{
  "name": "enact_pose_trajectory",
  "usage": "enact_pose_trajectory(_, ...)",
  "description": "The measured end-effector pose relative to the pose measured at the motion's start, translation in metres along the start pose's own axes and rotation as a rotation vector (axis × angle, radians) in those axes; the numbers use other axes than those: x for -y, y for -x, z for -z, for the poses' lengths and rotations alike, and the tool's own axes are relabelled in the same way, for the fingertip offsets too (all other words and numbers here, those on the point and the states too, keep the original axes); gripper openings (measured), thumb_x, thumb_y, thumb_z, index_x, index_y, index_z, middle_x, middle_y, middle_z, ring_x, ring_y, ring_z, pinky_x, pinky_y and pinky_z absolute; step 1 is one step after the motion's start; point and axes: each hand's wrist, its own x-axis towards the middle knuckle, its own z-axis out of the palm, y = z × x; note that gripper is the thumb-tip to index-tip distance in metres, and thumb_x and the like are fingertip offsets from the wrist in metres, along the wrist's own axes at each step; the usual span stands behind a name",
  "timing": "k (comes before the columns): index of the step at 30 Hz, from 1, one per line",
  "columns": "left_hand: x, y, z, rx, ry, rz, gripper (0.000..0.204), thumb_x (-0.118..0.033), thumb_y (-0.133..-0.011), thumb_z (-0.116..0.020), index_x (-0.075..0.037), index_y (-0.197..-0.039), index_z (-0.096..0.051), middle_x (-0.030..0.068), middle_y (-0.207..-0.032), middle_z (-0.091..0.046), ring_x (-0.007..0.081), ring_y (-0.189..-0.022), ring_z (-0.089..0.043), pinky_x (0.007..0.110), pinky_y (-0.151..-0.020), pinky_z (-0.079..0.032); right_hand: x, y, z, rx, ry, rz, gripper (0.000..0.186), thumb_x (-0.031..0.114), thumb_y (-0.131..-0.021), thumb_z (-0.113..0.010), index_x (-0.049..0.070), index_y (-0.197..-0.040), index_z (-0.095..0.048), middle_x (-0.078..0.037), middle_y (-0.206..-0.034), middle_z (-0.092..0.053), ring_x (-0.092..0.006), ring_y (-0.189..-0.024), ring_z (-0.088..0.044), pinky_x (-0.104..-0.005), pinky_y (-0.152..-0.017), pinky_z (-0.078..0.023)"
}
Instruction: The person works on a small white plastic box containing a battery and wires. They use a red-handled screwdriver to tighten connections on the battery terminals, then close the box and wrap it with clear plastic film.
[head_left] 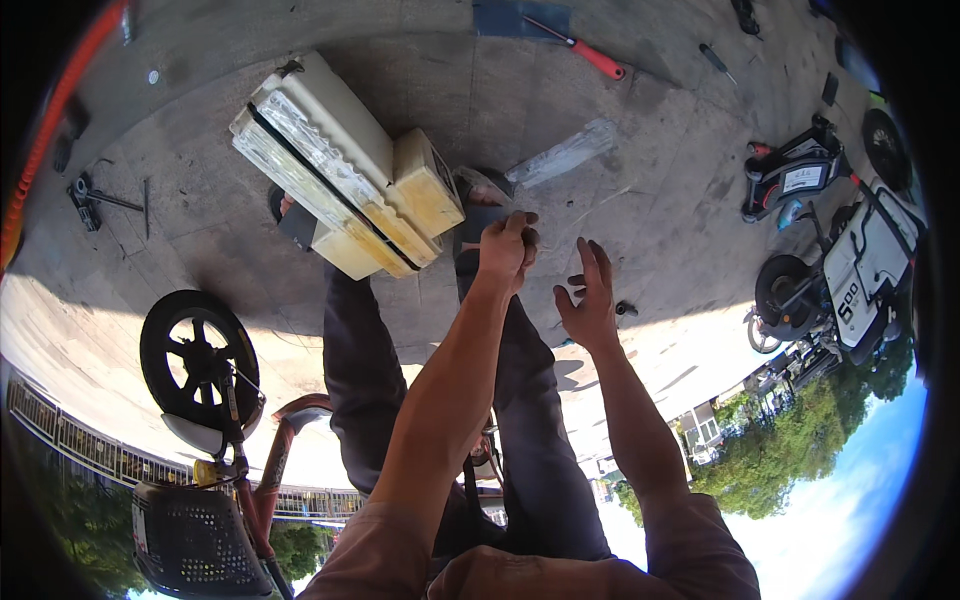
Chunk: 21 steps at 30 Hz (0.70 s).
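My left hand [508, 250] is closed, its fingers curled together in front of my left-of-centre view of the ground; whatever they hold, if anything, is hidden. Beside it, my right hand [588, 305] hangs with fingers spread and nothing in it. To the left of my hands, a bulky pair of cream-coloured blocks [345, 120], partly covered in clear tape, leans at a slant by my feet, with a dark gap between its halves. A crumpled strip of clear plastic [565, 152] lies on the paving just beyond my hands.
A red-handled screwdriver [598, 58] rests partly on a blue sheet [500, 18]. A smaller screwdriver [718, 62] lies farther right. Black tools [88, 204] lie at left. A bicycle wheel [200, 360] stands near left; a white-panelled scooter [865, 275] stands at right.
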Motion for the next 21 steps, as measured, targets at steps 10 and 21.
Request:
enact_pose_trajectory(10, 0.034, -0.001, -0.004, 0.147, -0.972, -0.582, 0.027, -0.018, -0.092, -0.063, -0.006, -0.116, -0.068, 0.0021, -0.089, -0.061, 0.0130, -0.087, -0.056, 0.031, -0.078, -0.043, -0.022, -0.070, 0.027, 0.512, -0.638, -0.284, 0.031, 0.000, -0.095, -0.062, 0.003, -0.126, -0.062, -0.007, -0.117, -0.067, -0.0148, -0.092, -0.065, -0.0270, -0.075, -0.051)
enact_pose_trajectory(21, -0.129, 0.204, 0.025, -0.051, -0.412, -0.757, 0.020, -0.016, -0.104, -0.060, 0.002, -0.106, -0.068, 0.0000, -0.088, -0.064, 0.0067, -0.076, -0.054, 0.023, -0.069, -0.046, 0.192, 0.006, 0.001, 0.434, -0.134, 0.686, 0.028, -0.002, -0.079, -0.070, 0.002, -0.107, -0.069, -0.013, -0.116, -0.062, -0.0280, -0.097, -0.067, -0.0365, -0.081, -0.056)
